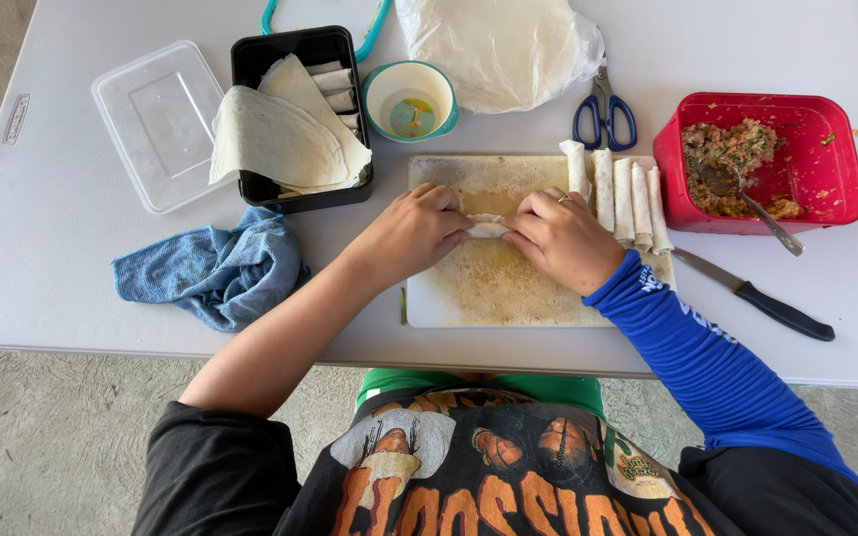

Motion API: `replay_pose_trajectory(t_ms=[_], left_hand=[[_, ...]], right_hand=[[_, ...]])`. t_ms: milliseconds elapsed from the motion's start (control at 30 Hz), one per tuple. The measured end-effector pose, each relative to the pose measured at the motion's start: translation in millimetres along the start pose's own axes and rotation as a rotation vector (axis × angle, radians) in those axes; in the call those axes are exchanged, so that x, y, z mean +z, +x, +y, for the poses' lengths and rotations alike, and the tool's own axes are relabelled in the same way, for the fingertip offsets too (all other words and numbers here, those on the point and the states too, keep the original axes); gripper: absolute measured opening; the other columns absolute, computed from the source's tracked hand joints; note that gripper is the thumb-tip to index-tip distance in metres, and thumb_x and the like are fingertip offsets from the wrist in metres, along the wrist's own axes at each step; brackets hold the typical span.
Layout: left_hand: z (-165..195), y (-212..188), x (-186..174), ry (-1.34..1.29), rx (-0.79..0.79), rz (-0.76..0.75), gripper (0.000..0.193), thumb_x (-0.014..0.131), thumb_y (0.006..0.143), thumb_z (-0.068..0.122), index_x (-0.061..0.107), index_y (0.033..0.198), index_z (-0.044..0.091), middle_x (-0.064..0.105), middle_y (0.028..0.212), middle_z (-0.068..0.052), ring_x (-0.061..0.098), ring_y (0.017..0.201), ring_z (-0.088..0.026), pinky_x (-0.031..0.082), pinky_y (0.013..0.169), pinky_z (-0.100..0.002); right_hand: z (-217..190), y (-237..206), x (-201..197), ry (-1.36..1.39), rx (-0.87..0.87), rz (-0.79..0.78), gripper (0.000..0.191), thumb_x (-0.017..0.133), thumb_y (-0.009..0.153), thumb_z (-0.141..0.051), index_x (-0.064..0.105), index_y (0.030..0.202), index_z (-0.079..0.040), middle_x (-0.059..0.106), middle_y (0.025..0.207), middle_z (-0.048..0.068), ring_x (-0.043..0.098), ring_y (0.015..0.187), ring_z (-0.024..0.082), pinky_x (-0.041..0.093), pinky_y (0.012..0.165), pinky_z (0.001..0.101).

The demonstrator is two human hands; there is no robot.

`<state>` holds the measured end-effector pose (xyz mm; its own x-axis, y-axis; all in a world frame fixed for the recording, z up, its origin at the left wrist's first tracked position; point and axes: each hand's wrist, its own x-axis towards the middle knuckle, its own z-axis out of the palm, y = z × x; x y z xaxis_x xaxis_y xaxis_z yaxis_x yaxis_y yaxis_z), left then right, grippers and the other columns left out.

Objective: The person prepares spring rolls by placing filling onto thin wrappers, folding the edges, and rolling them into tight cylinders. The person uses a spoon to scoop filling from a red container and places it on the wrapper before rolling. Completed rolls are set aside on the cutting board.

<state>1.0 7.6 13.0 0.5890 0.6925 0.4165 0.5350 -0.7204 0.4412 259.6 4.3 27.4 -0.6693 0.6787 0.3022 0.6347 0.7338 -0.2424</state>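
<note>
I see both hands curled over one wrapper roll (487,227) lying on the cutting board (489,288) at mid-bench: left hand (411,231) pinches its left end, right hand (560,236) its right. My judgement: light, soft, thin skin that tears easily, filling free to squeeze out. Hold it at both ends with flat fingertips and gentle pressure. Four finished rolls (620,194) lie just beside the right hand.

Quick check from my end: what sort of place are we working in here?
Likely an informal food-prep spot, perhaps outdoors: a white plastic folding table on bare concrete floor, a pale cutting board with finished rolls, and a red square tub of minced filling.
</note>
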Motion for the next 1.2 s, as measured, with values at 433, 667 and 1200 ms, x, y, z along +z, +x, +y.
replay_pose_trajectory(t_ms=[433, 667, 1200], left_hand=[[-6, 11, 8, 0.160, -0.047, 0.082, 0.009, 0.070, 0.092, 0.017, 0.072, 0.094, 0.008, 0.068, 0.094, -0.008, 0.066, 0.096, -0.029, 0.054, 0.080, -0.043], [-11, 21, -1, 0.000, -0.194, -0.069, 0.009, 0.069, 0.094, 0.017, 0.072, 0.092, 0.009, 0.068, 0.095, -0.007, 0.067, 0.098, -0.030, 0.054, 0.084, -0.044], [-10, 14, 16, 0.129, 0.031, 0.004, 0.022, 0.077, 0.086, 0.021, 0.073, 0.105, 0.012, 0.070, 0.106, -0.005, 0.066, 0.105, -0.026, 0.051, 0.093, -0.042]], right_hand=[[16, 10, 11, -0.114, 0.004, 0.038, 0.008, 0.071, 0.095, -0.018, 0.073, 0.097, -0.011, 0.063, 0.096, 0.001, 0.062, 0.101, 0.021, 0.042, 0.087, 0.0389], [13, 11, 5, -0.134, -0.031, 0.080, 0.015, 0.071, 0.094, -0.018, 0.073, 0.107, -0.011, 0.064, 0.101, 0.001, 0.062, 0.102, 0.020, 0.041, 0.093, 0.0398], [13, 9, 6, -0.099, 0.016, -0.028, 0.025, 0.071, 0.090, -0.013, 0.074, 0.115, -0.014, 0.069, 0.107, 0.002, 0.062, 0.105, 0.023, 0.041, 0.091, 0.0404]])
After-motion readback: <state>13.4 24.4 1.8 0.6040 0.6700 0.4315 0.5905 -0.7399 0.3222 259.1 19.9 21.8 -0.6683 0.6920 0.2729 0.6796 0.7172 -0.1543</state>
